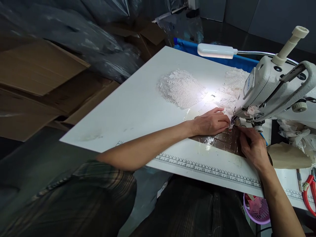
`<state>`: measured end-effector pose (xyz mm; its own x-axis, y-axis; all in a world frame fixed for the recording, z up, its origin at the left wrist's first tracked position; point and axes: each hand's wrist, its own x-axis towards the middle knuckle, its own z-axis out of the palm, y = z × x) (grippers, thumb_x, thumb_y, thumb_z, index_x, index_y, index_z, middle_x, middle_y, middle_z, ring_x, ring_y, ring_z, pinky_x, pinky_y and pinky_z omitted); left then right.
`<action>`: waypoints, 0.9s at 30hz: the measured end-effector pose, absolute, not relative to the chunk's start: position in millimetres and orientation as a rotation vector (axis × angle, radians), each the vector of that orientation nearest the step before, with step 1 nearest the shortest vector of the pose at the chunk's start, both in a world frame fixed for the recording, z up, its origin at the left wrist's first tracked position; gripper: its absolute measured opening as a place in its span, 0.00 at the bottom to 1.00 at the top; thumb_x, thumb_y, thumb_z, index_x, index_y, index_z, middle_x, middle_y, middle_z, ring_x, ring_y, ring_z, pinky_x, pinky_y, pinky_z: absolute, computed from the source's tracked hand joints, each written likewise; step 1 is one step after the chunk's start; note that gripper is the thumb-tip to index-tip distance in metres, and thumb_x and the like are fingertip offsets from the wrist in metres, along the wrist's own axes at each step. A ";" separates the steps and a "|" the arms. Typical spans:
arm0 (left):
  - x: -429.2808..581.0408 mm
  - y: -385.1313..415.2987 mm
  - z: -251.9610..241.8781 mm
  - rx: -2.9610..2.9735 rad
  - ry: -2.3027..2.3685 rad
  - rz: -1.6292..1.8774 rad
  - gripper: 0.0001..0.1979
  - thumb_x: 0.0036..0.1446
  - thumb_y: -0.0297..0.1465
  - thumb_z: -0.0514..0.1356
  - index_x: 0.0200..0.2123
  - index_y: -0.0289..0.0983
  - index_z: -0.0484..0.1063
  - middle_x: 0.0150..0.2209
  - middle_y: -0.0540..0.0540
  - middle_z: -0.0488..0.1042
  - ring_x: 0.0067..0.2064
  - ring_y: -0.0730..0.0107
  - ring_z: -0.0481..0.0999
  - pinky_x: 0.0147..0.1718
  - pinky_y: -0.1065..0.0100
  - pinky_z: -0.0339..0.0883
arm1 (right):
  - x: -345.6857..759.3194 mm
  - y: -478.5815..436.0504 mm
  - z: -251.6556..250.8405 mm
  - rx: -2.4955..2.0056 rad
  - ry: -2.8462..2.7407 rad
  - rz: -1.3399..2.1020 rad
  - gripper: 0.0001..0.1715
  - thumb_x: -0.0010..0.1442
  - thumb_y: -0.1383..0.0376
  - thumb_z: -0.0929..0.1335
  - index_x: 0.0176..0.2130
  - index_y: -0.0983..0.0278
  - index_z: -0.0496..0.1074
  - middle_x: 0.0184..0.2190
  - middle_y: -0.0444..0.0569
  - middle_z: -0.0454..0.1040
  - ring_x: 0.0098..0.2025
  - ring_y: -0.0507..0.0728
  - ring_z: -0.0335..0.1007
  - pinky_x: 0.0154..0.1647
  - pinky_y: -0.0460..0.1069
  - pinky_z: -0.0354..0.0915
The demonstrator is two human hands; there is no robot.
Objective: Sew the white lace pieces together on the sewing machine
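My left hand (211,122) lies on the white sewing table (138,105), its fingers pressed together on a small piece of white lace (228,113) right at the presser foot (236,121) of the white sewing machine (274,89). From the near side, my right hand (253,146) pinches the same lace just below the needle. A brown patch covered with clear tape (222,140) lies under both hands.
A pile of white lace pieces (181,88) lies at mid-table, more lace (234,79) beside the machine. A lit gooseneck lamp (214,51) hangs above. A ruler strip (209,169) runs along the front edge. Red scissors (309,191) and a purple basket (256,209) sit right; cardboard boxes (39,75) stand left.
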<state>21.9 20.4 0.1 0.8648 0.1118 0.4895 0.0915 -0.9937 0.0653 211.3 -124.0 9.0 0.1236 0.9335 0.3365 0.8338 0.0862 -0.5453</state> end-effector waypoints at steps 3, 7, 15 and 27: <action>22.2 20.9 -0.2 2.999 0.145 0.823 0.12 0.70 0.26 0.54 0.40 0.38 0.78 0.41 0.46 0.82 0.41 0.73 0.80 0.61 0.52 0.68 | 211.2 -122.3 7.9 -1.803 -1.812 0.161 0.23 0.68 0.60 0.61 0.54 0.60 0.79 0.43 0.57 0.77 0.44 0.61 0.75 0.48 0.58 0.72; 22.6 21.6 -1.2 3.004 0.102 0.899 0.13 0.70 0.25 0.54 0.40 0.37 0.79 0.41 0.46 0.82 0.41 0.73 0.80 0.61 0.51 0.68 | 212.7 -121.8 9.4 -1.827 -1.947 0.128 0.23 0.68 0.61 0.61 0.55 0.56 0.79 0.44 0.56 0.75 0.42 0.59 0.75 0.41 0.53 0.74; 23.7 21.6 -3.6 2.992 0.107 0.922 0.13 0.70 0.26 0.53 0.39 0.37 0.78 0.40 0.46 0.82 0.39 0.73 0.80 0.61 0.52 0.67 | 210.3 -121.5 6.9 -1.916 -2.093 0.037 0.23 0.66 0.62 0.63 0.57 0.52 0.77 0.44 0.55 0.73 0.37 0.58 0.72 0.35 0.53 0.74; 19.5 24.4 9.6 3.075 -0.032 0.673 0.13 0.68 0.28 0.53 0.40 0.38 0.78 0.42 0.45 0.81 0.41 0.68 0.79 0.63 0.49 0.61 | 202.8 -122.7 16.9 -1.955 -2.134 -0.077 0.24 0.66 0.64 0.62 0.57 0.52 0.77 0.47 0.55 0.73 0.36 0.56 0.73 0.30 0.49 0.71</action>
